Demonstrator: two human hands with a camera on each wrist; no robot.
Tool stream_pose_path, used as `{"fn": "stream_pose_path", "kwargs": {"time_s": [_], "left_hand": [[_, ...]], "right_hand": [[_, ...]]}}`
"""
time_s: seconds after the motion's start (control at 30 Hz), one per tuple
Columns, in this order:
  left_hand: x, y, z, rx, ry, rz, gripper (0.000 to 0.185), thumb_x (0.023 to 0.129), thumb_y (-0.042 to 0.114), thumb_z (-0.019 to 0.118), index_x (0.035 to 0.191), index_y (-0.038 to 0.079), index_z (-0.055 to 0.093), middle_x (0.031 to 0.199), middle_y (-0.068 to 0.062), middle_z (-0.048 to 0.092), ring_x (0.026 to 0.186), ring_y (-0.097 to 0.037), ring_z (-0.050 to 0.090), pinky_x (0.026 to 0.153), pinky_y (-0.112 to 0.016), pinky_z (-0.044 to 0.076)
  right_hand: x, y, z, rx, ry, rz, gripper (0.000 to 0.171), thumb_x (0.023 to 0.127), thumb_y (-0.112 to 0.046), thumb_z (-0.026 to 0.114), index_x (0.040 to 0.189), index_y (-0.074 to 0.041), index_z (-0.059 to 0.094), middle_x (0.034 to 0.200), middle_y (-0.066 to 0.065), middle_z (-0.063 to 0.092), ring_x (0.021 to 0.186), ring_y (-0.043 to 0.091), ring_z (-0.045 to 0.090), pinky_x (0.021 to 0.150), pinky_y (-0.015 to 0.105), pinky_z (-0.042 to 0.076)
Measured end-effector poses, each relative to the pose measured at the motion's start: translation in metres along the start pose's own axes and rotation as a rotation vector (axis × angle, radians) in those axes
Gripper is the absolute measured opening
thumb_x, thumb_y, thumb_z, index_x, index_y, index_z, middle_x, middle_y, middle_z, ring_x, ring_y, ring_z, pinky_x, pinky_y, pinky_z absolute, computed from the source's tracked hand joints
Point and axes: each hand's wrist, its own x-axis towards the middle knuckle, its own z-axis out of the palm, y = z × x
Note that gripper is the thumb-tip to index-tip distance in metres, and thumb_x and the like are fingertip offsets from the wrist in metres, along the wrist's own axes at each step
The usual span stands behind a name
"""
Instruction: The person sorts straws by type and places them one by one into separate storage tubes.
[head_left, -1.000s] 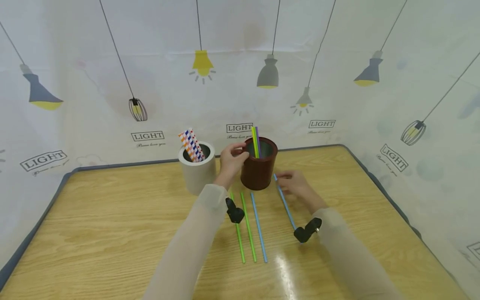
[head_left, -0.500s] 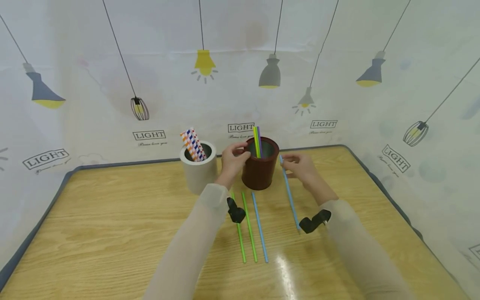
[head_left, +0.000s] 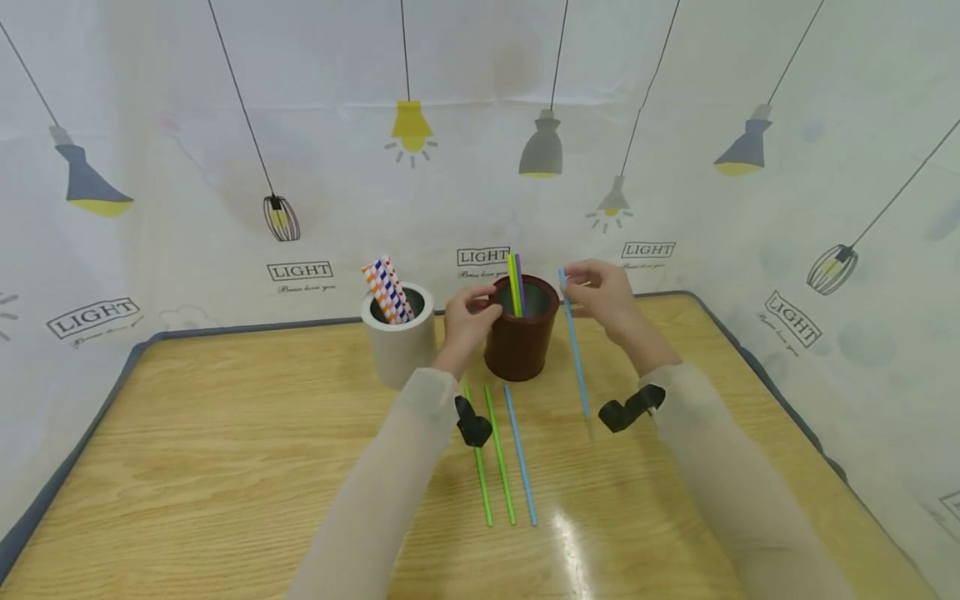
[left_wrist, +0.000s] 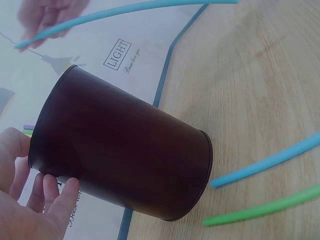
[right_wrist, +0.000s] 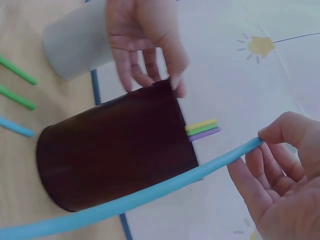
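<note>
The left hand (head_left: 468,321) grips the brown cup's (head_left: 521,342) rim, steadying it on the desk (head_left: 225,433). The right hand (head_left: 603,296) pinches a blue straw (head_left: 574,350) by its top, hanging upright just right of the cup.

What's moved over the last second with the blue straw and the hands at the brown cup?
The right hand has lifted the long blue plastic straw off the wooden table and raised it, pinched near its top, until it hangs almost upright beside the dark brown round cup. The left hand still holds that cup's rim. The white cup of striped straws and the three loose straws on the table stayed put.
</note>
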Motion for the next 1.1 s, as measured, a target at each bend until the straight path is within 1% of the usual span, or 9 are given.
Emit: {"fn": "stream_pose_path", "kwargs": {"time_s": [0.13,0.43,0.63,0.73,0.87,0.97,1.1], "left_hand": [[0.0,0.0,0.0,-0.008,-0.001,0.003,0.032,0.079,0.001,0.062,0.111,0.005,0.064,0.1,-0.013,0.057,0.081,-0.018,0.056,0.062,-0.023,0.047],[0.001,-0.003,-0.001,-0.022,-0.007,0.01,0.031,0.079,0.001,0.062,0.11,0.005,0.064,0.099,-0.012,0.057,0.084,-0.02,0.057,0.061,-0.024,0.047],[0.002,-0.004,-0.001,-0.015,-0.003,0.016,0.031,0.078,0.001,0.062,0.11,0.005,0.064,0.1,-0.012,0.057,0.086,-0.02,0.058,0.063,-0.024,0.048],[0.002,-0.004,-0.001,-0.014,0.002,0.012,0.032,0.078,0.001,0.063,0.109,0.006,0.065,0.1,-0.012,0.058,0.085,-0.02,0.057,0.063,-0.023,0.048],[0.001,-0.002,-0.001,-0.018,0.003,0.01,0.032,0.078,0.001,0.063,0.11,0.005,0.065,0.1,-0.013,0.058,0.084,-0.02,0.057,0.061,-0.023,0.047],[0.001,-0.002,-0.001,-0.02,-0.003,0.008,0.032,0.078,0.002,0.063,0.11,0.005,0.065,0.1,-0.013,0.057,0.084,-0.02,0.057,0.061,-0.023,0.046],[0.002,-0.003,-0.001,-0.023,0.002,0.012,0.032,0.078,0.001,0.063,0.11,0.005,0.065,0.1,-0.012,0.058,0.085,-0.02,0.057,0.062,-0.023,0.047]], "right_hand": [[0.009,-0.014,-0.001,0.009,0.011,-0.029,0.03,0.085,-0.001,0.056,0.113,0.009,0.053,0.089,0.004,0.051,0.078,0.014,0.057,0.066,0.031,0.054],[0.03,-0.041,0.006,0.062,0.062,-0.082,0.024,0.084,-0.002,0.059,0.108,0.003,0.057,0.089,0.004,0.052,0.077,0.013,0.055,0.062,0.027,0.054],[0.044,-0.06,0.011,0.092,0.09,-0.142,0.019,0.083,0.0,0.059,0.102,0.0,0.058,0.087,0.004,0.052,0.075,0.012,0.055,0.061,0.026,0.054],[0.051,-0.07,0.013,0.068,0.101,-0.163,0.018,0.083,-0.001,0.059,0.102,-0.001,0.058,0.088,0.004,0.052,0.077,0.013,0.054,0.062,0.027,0.054],[0.057,-0.081,0.016,0.041,0.116,-0.178,0.022,0.084,-0.002,0.058,0.106,-0.001,0.058,0.089,0.004,0.053,0.081,0.014,0.054,0.065,0.029,0.054],[0.062,-0.089,0.016,0.042,0.128,-0.19,0.024,0.084,-0.002,0.058,0.108,0.0,0.057,0.089,0.004,0.053,0.082,0.014,0.054,0.067,0.03,0.054],[0.068,-0.094,0.016,0.036,0.145,-0.206,0.023,0.084,-0.002,0.058,0.107,-0.001,0.057,0.09,0.004,0.054,0.083,0.014,0.054,0.068,0.03,0.054]]}}
